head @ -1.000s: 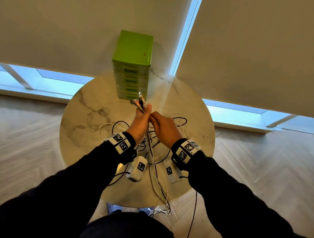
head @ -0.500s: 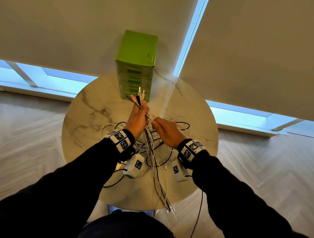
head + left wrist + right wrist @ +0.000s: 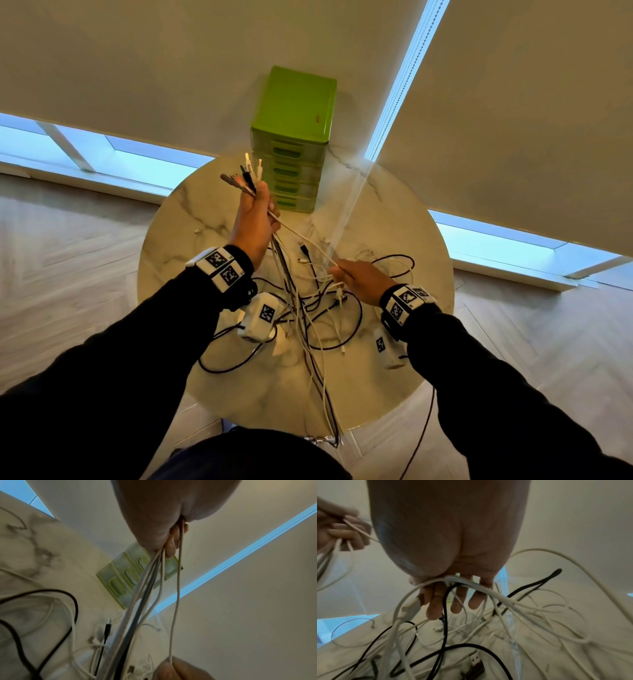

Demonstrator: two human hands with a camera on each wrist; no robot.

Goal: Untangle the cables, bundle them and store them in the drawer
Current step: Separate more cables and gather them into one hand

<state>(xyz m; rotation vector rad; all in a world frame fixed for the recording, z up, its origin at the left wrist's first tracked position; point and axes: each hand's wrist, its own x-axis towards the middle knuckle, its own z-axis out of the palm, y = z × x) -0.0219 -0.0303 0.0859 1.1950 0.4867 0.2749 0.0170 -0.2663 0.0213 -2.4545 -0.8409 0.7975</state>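
Above the round marble table (image 3: 404, 246), left hand (image 3: 255, 219) raised, fist closed around a bunch of cables (image 3: 291, 274); plug ends (image 3: 248, 174) fan out past the knuckles. Right hand (image 3: 363, 279) lower and to its right, fingers loosely extended among slack white and black cables; grip on any strand unclear. Green drawer unit (image 3: 294, 137) stands just beyond left hand, drawers closed.
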